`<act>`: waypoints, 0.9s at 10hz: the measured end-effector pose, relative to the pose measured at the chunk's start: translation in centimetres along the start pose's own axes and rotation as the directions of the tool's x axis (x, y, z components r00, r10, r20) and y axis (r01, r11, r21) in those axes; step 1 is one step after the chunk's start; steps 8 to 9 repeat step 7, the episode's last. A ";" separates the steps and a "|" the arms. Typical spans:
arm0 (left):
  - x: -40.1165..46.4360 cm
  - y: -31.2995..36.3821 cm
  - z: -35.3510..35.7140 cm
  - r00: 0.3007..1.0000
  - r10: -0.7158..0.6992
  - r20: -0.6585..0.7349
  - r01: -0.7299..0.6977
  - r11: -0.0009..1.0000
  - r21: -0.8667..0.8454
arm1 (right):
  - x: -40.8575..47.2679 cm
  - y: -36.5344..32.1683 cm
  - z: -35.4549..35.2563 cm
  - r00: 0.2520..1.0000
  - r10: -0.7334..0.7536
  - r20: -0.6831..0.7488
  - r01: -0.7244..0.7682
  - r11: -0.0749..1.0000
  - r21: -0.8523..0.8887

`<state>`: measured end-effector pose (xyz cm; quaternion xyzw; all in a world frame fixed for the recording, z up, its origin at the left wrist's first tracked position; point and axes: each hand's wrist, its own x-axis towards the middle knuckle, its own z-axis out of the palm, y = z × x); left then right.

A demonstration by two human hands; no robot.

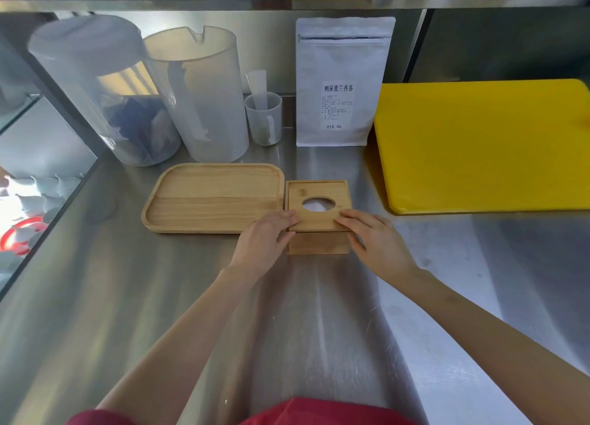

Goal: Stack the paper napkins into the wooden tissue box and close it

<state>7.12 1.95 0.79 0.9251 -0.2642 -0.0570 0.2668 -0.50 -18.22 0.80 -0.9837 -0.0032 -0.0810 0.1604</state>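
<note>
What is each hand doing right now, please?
Left hand: fingers on the lid of the wooden tissue box.
Right hand: fingers on the lid's other corner.

We count one wooden tissue box [319,242] with one lid [319,204] at centre frame, one wooden tray [214,198] left of it, two hands, the left hand [265,242] and the right hand [376,242], two tall clear containers [204,96] at upper left, one small cup [263,118], one white pouch [341,83] and one yellow cutting board [482,144] at right.
</note>
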 end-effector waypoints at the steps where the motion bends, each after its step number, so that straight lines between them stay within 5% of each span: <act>1: -0.1 -0.1 0.1 1.000 0.010 0.013 -0.010 0.999 0.032 | -0.1 0.0 0.1 1.000 -0.012 0.006 0.012 1.000 0.006; 4: 0.1 0.7 -0.6 0.997 -0.015 0.073 0.013 1.000 0.019 | 0.2 -0.6 -0.4 0.995 0.014 0.099 -0.009 0.999 -0.051; 6: 1.9 2.5 -2.9 0.985 -0.048 0.164 0.037 0.997 0.073 | 2.8 -2.6 -3.7 0.910 0.055 0.412 -0.006 0.993 -0.119; 7: 3.2 3.7 -5.2 0.990 -0.073 0.120 0.055 0.987 0.151 | 4.8 -3.6 -5.7 0.799 0.113 0.591 0.012 0.979 -0.203; 9: 3.2 3.7 -5.2 0.990 -0.073 0.120 0.055 0.987 0.151 | 4.8 -3.6 -5.7 0.799 0.113 0.591 0.012 0.979 -0.203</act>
